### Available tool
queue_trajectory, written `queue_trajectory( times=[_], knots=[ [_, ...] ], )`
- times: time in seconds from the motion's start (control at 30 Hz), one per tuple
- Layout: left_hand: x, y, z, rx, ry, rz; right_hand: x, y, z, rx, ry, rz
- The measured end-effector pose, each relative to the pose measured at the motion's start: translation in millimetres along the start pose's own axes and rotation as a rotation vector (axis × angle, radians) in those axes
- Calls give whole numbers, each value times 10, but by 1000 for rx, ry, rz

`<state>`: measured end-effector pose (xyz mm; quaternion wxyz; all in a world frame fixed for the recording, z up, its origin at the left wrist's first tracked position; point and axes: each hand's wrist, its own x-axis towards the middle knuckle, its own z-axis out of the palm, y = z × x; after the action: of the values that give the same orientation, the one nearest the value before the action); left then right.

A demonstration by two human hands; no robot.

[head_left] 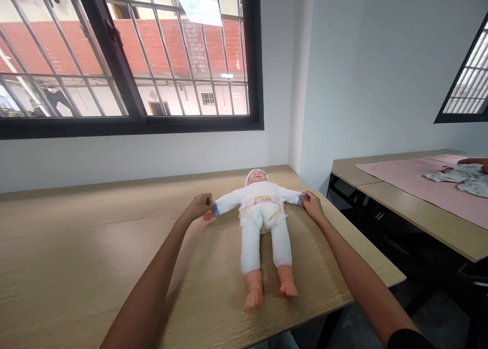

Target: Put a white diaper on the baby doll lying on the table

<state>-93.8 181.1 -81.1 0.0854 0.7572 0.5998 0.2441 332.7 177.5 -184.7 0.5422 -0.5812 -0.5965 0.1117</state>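
Observation:
A baby doll (263, 194) lies on its back on the wooden table (95, 257), head toward the wall and bare feet toward me. It has a white cloth body, a diaper (263, 211) around its waist and a white cap (249, 175). Both of its arms are stretched out sideways. My left hand (200, 205) pinches the blue-edged cuff of the doll's arm on the left. On the other side, my right hand (311, 205) pinches the cuff of the doll's other arm near its blue edge.
To the right stands a second table (396, 199) with a pink mat (412, 173) on it. Patterned baby clothes (473, 178) lie on that mat, with another person's hand (475, 161) on them. A barred window (183, 49) is in the wall behind my table.

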Motion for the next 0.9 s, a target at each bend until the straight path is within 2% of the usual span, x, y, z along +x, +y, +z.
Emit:
queue_trajectory(
  times=[0.47, 0.73, 0.9],
  knots=[
    [-9, 58, 22, -42, 52, -57, 8, 42, 5, -18, -14, -9],
    [-18, 68, -27, -108, -29, -99, 14, 64, 50, 185, 76, 95],
    [1, 36, -56, -146, -62, -88, 15, 61, 47, 212, 54, 90]
  ],
)
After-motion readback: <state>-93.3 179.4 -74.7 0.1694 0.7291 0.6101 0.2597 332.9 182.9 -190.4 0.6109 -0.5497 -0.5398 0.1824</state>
